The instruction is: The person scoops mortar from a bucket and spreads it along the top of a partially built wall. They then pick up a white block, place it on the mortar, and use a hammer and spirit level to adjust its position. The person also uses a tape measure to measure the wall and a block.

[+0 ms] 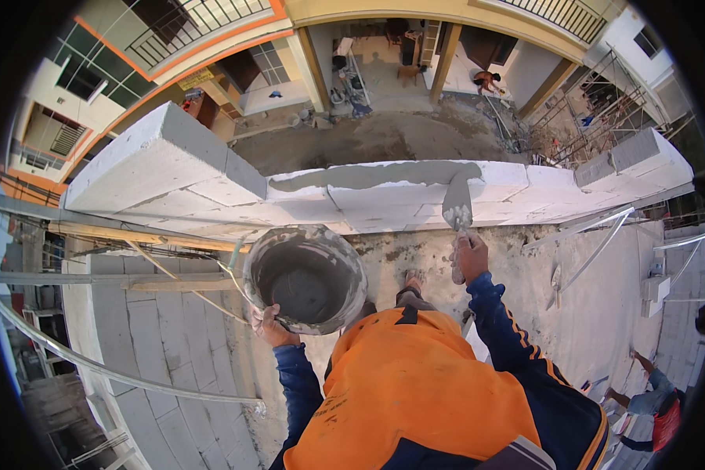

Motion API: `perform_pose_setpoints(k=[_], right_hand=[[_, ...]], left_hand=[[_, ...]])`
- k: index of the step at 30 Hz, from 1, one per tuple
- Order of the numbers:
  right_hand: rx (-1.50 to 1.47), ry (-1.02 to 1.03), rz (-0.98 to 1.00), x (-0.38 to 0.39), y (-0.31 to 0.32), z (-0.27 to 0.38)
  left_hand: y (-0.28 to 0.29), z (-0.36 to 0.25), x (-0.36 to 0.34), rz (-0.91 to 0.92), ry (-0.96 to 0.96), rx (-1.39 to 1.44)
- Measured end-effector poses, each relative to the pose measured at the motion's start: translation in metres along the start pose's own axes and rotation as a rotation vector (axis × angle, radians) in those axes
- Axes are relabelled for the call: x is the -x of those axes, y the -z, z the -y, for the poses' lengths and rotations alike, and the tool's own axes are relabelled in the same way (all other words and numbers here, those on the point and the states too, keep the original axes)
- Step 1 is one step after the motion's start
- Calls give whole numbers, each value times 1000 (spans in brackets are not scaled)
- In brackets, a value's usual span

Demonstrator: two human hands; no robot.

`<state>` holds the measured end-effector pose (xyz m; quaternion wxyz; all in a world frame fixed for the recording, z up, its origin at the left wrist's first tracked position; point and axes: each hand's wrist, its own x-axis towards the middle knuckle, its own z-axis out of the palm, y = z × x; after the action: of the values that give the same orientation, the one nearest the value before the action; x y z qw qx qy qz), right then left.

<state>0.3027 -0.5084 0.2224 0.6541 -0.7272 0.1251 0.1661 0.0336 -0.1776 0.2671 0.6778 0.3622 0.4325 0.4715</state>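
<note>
My right hand (pixel 469 257) is closed round the handle of a trowel (pixel 457 202), whose mortar-smeared blade points away from me at the wall's top edge. A band of wet grey mortar (pixel 384 174) lies along the top of the low white block wall (pixel 415 196) and reaches the blade. At my left, my left hand (pixel 272 326) grips the rim of a bucket (pixel 345 270) crusted with dried mortar. The bucket is tilted, with grey mortar (pixel 301 294) at its bottom. What supports it from below is hidden.
Higher blocks (pixel 164 157) stand at the wall's left end, more (pixel 642 160) at its right. Wooden planks (pixel 141 233) and metal bars cross at left. Another trowel (pixel 556 283) lies on the floor at right. A co-worker (pixel 658 407) is at lower right; another person (pixel 486 81) crouches below, beyond the wall.
</note>
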Motion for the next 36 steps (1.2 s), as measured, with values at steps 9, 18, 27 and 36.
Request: perform_pose_setpoints(k=[9,18,27,36], right_hand=[[834,798,720,70,-117,54],[1359,1085,789,151,-240,19],[1472,915,685,139,-264,46],[426,-94,1289,119,-210,29]], left_hand=[[20,-18,-18,66,-4,-90],[10,-39,-30,451,-422,-409],[2,-69,-38,639,-528,-424],[3,-50,-43,484,-191,-271]])
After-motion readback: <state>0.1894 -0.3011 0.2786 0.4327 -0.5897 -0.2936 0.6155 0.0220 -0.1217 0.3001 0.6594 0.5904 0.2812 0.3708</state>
